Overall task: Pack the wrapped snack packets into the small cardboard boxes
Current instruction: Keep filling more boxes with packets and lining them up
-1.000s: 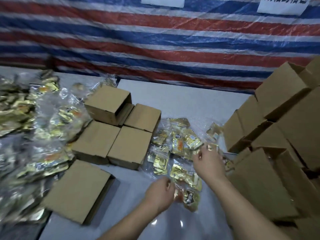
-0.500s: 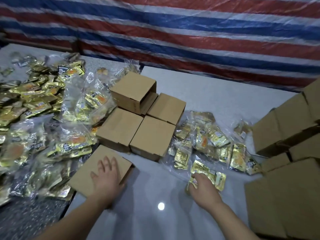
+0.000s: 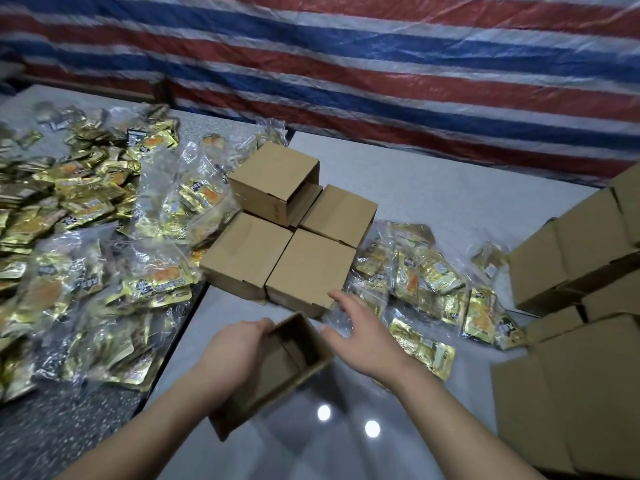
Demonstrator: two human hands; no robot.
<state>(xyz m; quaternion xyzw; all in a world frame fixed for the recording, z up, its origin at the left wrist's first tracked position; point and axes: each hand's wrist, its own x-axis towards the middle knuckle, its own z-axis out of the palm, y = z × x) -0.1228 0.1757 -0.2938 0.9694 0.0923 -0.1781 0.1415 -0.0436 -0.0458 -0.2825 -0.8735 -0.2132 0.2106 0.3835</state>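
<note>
We see left hand gripping open box; right hand spread just beside it, snack packets beyond.

Small dark print runs down the corner edge of the raised cardboard box at the back of the group, too blurred to make out. The gold snack packets carry bold dark characters on black label patches, none sharp enough to read. No other lettering, number or brand can be read.

2 bare forearms, left hand, right hand, no sleeves visible
</note>
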